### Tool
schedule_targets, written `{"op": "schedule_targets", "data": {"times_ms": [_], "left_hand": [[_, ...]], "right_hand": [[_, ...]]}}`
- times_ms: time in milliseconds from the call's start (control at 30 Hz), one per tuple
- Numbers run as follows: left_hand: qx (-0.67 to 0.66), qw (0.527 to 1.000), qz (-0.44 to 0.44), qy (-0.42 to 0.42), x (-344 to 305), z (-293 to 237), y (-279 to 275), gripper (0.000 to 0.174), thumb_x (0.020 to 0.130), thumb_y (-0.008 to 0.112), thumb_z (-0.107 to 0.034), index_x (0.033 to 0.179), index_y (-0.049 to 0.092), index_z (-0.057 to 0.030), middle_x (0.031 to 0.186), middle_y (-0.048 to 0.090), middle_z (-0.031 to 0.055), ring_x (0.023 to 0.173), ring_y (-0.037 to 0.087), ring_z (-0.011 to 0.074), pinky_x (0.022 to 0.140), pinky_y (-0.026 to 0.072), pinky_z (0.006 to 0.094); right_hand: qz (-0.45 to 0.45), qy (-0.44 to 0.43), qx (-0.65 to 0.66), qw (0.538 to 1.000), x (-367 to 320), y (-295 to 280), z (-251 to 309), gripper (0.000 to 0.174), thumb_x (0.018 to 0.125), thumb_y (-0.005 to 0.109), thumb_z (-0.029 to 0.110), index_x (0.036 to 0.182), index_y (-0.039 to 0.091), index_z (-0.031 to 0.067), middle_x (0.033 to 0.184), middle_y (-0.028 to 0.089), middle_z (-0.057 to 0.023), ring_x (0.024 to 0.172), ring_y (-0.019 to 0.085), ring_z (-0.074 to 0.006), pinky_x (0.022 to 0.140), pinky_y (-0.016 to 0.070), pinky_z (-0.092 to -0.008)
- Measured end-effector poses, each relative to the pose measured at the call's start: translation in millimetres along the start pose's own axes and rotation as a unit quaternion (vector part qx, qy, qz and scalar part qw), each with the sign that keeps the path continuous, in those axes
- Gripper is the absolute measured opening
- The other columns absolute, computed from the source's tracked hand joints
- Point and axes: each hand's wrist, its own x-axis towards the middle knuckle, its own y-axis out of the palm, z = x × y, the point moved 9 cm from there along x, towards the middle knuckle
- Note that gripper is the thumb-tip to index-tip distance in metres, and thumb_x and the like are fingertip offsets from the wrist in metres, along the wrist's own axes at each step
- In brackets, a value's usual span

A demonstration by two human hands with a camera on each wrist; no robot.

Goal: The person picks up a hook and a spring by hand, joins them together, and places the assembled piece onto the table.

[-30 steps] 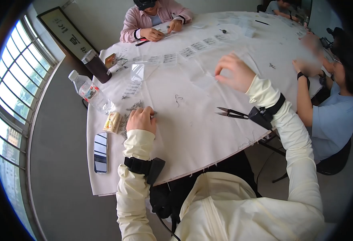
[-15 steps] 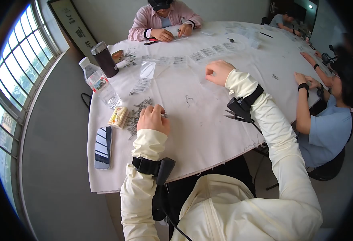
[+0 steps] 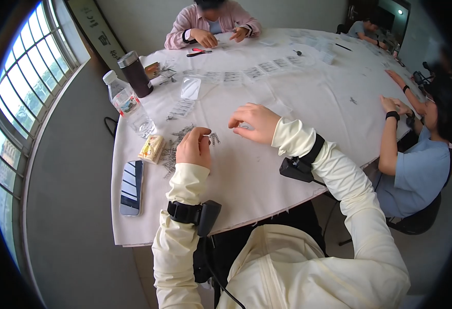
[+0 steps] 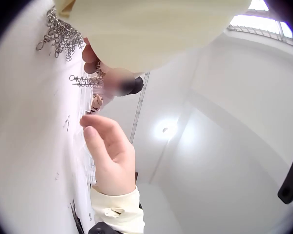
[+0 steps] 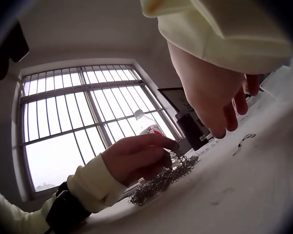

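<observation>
My left hand point(image 3: 194, 148) is at the right side of a pile of small metal coil springs point(image 3: 170, 157). Its curled fingers pinch a few coil springs point(image 4: 87, 82), which stick out past the fingertips in the left wrist view. Facing it from the right, my right hand point(image 3: 256, 123) hovers over the cloth with its fingers loosely bent and nothing visible in them. A thin twisted wire point(image 5: 244, 143) lies on the cloth below it. In the right wrist view, the pile point(image 5: 161, 184) spreads beneath the left hand.
Left of the pile are a small yellow packet point(image 3: 152, 149), a phone point(image 3: 131, 188), a water bottle point(image 3: 125, 105) and a dark flask point(image 3: 136, 77). Clear bags of springs point(image 3: 232, 76) run in a row farther back. Scissors point(image 4: 76, 220) lie to the right. Other people sit around the table.
My right hand has come down and left toward the left hand, which lifts springs at its fingertips. The person opposite has let go of the red-handled pliers.
</observation>
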Motion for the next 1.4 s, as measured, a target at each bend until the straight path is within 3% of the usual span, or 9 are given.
{"op": "schedule_targets", "data": {"times_ms": [100, 400, 533, 600, 667, 833, 1133, 1200, 1400], "left_hand": [[0.05, 0.999, -0.013, 0.017, 0.2, -6.5, -2.8, 0.016, 0.091, 0.053, -0.005, 0.099, 0.066, -0.0034, 0.078, 0.066, 0.0135, 0.065, 0.063, 0.0259, 0.062, 0.0499, 0.0347], [0.085, 0.993, 0.081, 0.001, -5.8, 4.8, 15.8, 0.016, 0.081, 0.07, -0.015, 0.091, 0.066, -0.0035, 0.078, 0.065, 0.0106, 0.069, 0.063, 0.026, 0.065, 0.0505, 0.0362], [0.148, 0.986, 0.065, 0.034, -8.0, 1.8, 10.4, 0.018, 0.079, 0.07, -0.014, 0.094, 0.066, -0.0048, 0.088, 0.066, 0.0133, 0.079, 0.066, 0.0312, 0.072, 0.0527, 0.0396], [0.155, 0.985, 0.068, 0.025, -8.5, 1.3, 9.6, 0.018, 0.079, 0.069, -0.013, 0.094, 0.067, -0.0043, 0.088, 0.066, 0.0143, 0.082, 0.066, 0.0332, 0.076, 0.0529, 0.0411], [0.153, 0.986, 0.073, 0.0, -9.3, 5.1, 10.7, 0.018, 0.079, 0.069, -0.014, 0.094, 0.067, -0.0037, 0.089, 0.066, 0.0146, 0.082, 0.066, 0.0333, 0.075, 0.0528, 0.0413], [0.162, 0.984, 0.069, -0.005, -8.7, 4.6, 9.6, 0.017, 0.08, 0.068, -0.015, 0.093, 0.067, -0.0037, 0.087, 0.067, 0.0153, 0.083, 0.066, 0.0347, 0.075, 0.0527, 0.0422], [0.153, 0.986, 0.059, 0.003, -8.4, -1.0, 2.7, 0.014, 0.082, 0.064, -0.012, 0.092, 0.065, -0.0038, 0.084, 0.066, 0.0174, 0.08, 0.064, 0.0372, 0.073, 0.0512, 0.0446], [0.163, 0.986, 0.042, 0.0, -8.7, -1.2, -1.6, 0.015, 0.082, 0.063, -0.012, 0.094, 0.063, -0.0036, 0.084, 0.067, 0.0176, 0.08, 0.064, 0.0373, 0.073, 0.0512, 0.0446], [0.16, 0.985, 0.062, 0.013, -9.4, 0.2, 2.2, 0.016, 0.082, 0.064, -0.013, 0.094, 0.062, -0.0031, 0.083, 0.067, 0.017, 0.08, 0.065, 0.0367, 0.074, 0.0511, 0.0447]], "right_hand": [[-0.036, 0.01, 0.01, 0.999, 21.0, 6.1, -3.7, 0.016, 0.088, 0.063, 0.018, 0.098, 0.065, 0.0057, 0.092, 0.068, -0.0097, 0.088, 0.064, -0.0294, 0.08, 0.0499, -0.04], [0.034, 0.355, 0.135, 0.924, 110.6, 57.2, -91.2, 0.039, 0.086, 0.066, 0.036, 0.103, 0.065, 0.0002, 0.085, 0.072, -0.0115, 0.073, 0.07, -0.021, 0.07, 0.0556, -0.035], [-0.003, 0.399, 0.145, 0.905, 142.7, 93.1, -125.5, 0.041, 0.085, 0.067, 0.04, 0.096, 0.067, 0.0001, 0.078, 0.07, -0.0094, 0.065, 0.068, -0.0185, 0.065, 0.0555, -0.0335], [-0.035, 0.4, 0.111, 0.909, 154.4, 96.6, -132.2, 0.041, 0.084, 0.069, 0.042, 0.092, 0.068, 0.0015, 0.078, 0.072, -0.0081, 0.07, 0.07, -0.0204, 0.07, 0.0558, -0.035], [-0.061, 0.404, 0.069, 0.91, 155.2, 87.2, -130.7, 0.052, 0.078, 0.074, 0.045, 0.105, 0.071, 0.001, 0.112, 0.069, -0.0212, 0.105, 0.067, -0.0325, 0.09, 0.0542, -0.0383], [-0.076, 0.422, 0.053, 0.902, 157.4, 90.1, -147.1, 0.041, 0.077, 0.073, 0.035, 0.104, 0.072, 0.0032, 0.11, 0.07, -0.0198, 0.104, 0.068, -0.0329, 0.091, 0.0543, -0.0387], [-0.089, 0.4, 0.102, 0.906, 163.6, 92.9, -136.4, 0.026, 0.074, 0.073, 0.029, 0.095, 0.076, 0.0125, 0.099, 0.074, -0.0132, 0.095, 0.071, -0.0289, 0.088, 0.0551, -0.035], [-0.127, 0.4, 0.073, 0.905, 160.2, 85.8, -135.4, 0.018, 0.081, 0.069, 0.024, 0.082, 0.07, 0.006, 0.075, 0.074, -0.0055, 0.063, 0.069, -0.0146, 0.068, 0.0558, -0.0294], [-0.061, 0.413, 0.11, 0.902, 137.6, 62.4, -141.9, 0.013, 0.086, 0.063, 0.014, 0.086, 0.066, 0.0018, 0.074, 0.073, -0.0082, 0.055, 0.066, -0.0123, 0.053, 0.054, -0.0262]]}}
